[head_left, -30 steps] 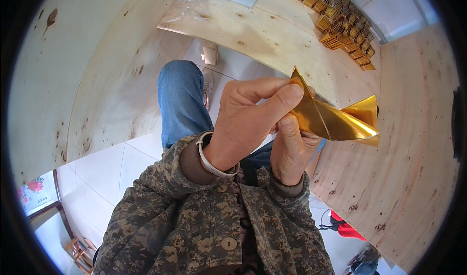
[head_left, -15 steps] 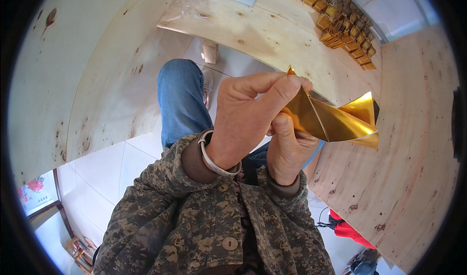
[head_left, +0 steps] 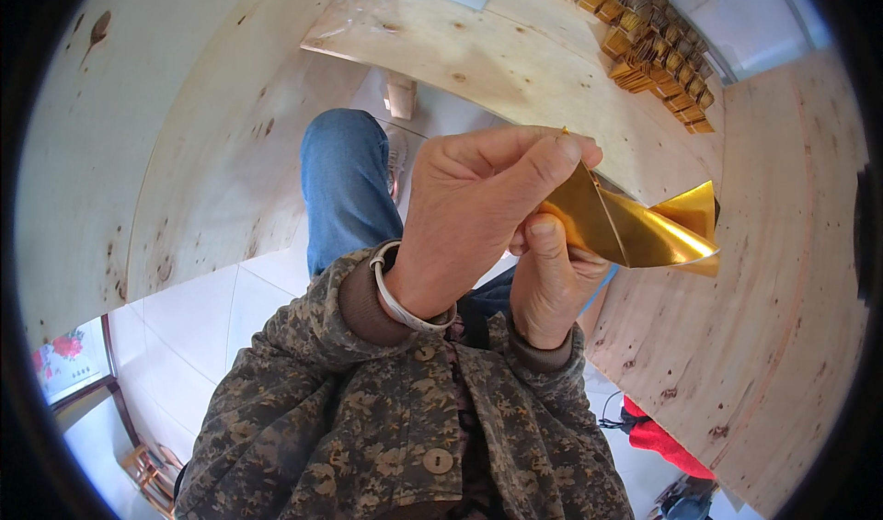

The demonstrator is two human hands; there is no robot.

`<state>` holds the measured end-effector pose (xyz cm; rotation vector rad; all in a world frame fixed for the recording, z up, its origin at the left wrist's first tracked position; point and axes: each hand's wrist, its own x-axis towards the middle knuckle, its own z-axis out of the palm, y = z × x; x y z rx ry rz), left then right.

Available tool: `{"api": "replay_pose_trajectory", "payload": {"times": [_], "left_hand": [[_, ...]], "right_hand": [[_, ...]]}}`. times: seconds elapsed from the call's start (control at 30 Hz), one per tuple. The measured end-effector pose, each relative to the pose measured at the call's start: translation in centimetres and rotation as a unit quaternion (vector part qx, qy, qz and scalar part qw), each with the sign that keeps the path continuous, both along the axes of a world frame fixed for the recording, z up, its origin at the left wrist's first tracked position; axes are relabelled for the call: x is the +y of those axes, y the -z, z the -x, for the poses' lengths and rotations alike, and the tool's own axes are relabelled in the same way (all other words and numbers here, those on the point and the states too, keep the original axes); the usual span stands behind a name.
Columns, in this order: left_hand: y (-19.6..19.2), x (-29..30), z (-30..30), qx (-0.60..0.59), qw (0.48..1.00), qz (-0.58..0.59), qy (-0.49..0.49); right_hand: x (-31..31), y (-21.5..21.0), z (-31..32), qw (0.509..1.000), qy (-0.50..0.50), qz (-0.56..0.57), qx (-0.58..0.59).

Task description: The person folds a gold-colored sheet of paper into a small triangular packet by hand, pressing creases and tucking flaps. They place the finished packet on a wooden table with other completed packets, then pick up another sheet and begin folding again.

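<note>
A shiny sheet of gold foil paper (head_left: 648, 231), partly folded with a crease running down it, is held up in front of me. My left hand (head_left: 492, 203) pinches its upper left corner between thumb and fingers; a small gold tip shows above the thumb. Lower down, my right hand (head_left: 556, 276) grips the bottom edge with its thumb on the near face. The paper's free end flares out to the right in loose, curling flaps. Fingers behind the paper are partly hidden.
Stacked folded gold paper pieces (head_left: 658, 46) stand in rows on the far wooden board (head_left: 543, 69). Clear plastic film (head_left: 372, 5) lies at its left end. Wooden boards also flank me at left (head_left: 175, 143) and right (head_left: 736, 336). A red cloth (head_left: 662, 442) shows below the right board.
The left thumb has slid slightly right and covers more of the paper's upper corner. Both hands and the paper have shifted a little to the right.
</note>
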<state>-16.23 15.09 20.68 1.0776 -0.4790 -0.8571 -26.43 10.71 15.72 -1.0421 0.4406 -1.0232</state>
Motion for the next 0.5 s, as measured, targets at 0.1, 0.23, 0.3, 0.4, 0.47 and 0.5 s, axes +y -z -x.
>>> {"api": "replay_pose_trajectory", "payload": {"times": [0.1,0.23,0.3,0.4,0.47,0.5], "left_hand": [[0.02,0.07,0.01,-0.008,1.0,0.02,-0.018],[0.07,0.04,0.03,-0.009,0.999,0.032,-0.027],[0.09,-0.06,0.01,0.001,1.0,0.024,-0.019],[0.12,-0.14,-0.24,0.008,1.0,-0.011,-0.009],[0.16,-0.14,-0.35,0.007,1.0,-0.022,-0.013],[0.23,-0.25,-0.41,0.004,1.0,-0.015,-0.018]], "right_hand": [[0.38,0.13,-0.02,1.0,0.002,-0.01,-0.005],[0.55,0.06,0.05,1.0,-0.007,-0.014,-0.005],[0.55,0.01,0.01,1.0,-0.002,-0.017,-0.006],[0.6,0.12,-0.31,1.0,0.019,0.003,0.014],[0.67,0.21,-0.32,1.0,0.021,0.009,0.015],[0.57,0.27,-0.3,1.0,0.015,0.007,0.003]]}}
